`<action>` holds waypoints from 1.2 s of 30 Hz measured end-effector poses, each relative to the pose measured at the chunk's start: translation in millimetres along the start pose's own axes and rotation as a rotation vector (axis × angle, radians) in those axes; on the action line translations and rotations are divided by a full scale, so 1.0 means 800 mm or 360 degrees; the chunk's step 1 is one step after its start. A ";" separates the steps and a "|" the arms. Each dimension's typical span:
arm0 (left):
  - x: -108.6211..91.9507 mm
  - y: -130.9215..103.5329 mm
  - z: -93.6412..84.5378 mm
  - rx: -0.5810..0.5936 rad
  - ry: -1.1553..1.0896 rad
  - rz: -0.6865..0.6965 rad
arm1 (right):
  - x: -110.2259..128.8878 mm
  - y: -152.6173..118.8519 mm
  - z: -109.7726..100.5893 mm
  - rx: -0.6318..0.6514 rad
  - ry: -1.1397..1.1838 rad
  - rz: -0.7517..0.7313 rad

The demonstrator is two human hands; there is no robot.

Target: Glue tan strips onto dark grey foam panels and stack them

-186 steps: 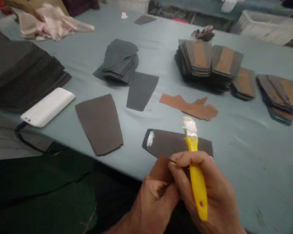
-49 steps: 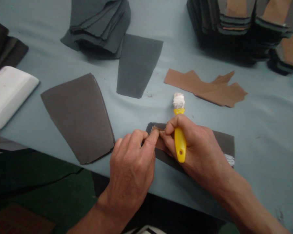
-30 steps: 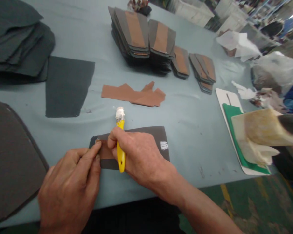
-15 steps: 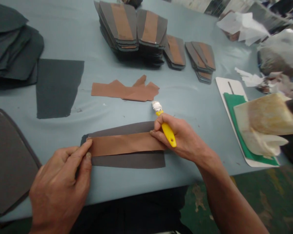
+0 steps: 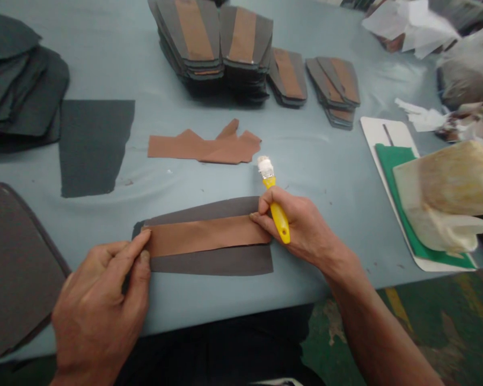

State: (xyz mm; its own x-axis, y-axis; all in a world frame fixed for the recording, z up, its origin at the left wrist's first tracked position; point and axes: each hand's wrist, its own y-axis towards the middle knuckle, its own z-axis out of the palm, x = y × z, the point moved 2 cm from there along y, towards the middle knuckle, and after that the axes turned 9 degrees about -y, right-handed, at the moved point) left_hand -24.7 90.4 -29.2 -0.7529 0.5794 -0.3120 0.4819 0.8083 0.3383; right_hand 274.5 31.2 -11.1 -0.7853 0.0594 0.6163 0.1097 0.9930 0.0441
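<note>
A brown strip (image 5: 203,235) lies lengthwise across a dark grey tapered panel (image 5: 213,262) near the table's front edge. My left hand (image 5: 104,300) pinches the strip's left end between thumb and index finger. At the other end, my right hand (image 5: 298,225) presses its fingertips on the strip. The same hand holds a yellow-handled paintbrush (image 5: 280,221), its white-coated bristles pointing away from me. Beyond the panel lies an irregular brown scrap (image 5: 209,149), touched by neither hand.
Stacks of grey panels with brown strips (image 5: 241,37) stand at the back. Dark sheets (image 5: 24,96) pile up on the left, beside a single dark piece (image 5: 94,145). To the right are a white board (image 5: 386,128) with green material and a stained pale container (image 5: 459,182).
The paintbrush has turned slightly more upright in my right hand, its tip shifting a little right. Both hands stay at the strip's ends. The camera view has shifted slightly.
</note>
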 end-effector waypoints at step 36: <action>-0.002 0.001 -0.001 0.0008 -0.0079 0.0041 | 0.044 -0.014 0.004 -0.0804 -0.0494 -0.0091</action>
State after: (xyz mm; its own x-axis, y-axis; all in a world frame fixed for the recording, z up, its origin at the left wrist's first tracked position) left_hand -24.0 89.8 -27.7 -0.7171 0.6045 -0.3468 0.5032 0.7934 0.3424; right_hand 243.5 22.3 7.3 -0.9316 0.1101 0.3465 0.2787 0.8283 0.4860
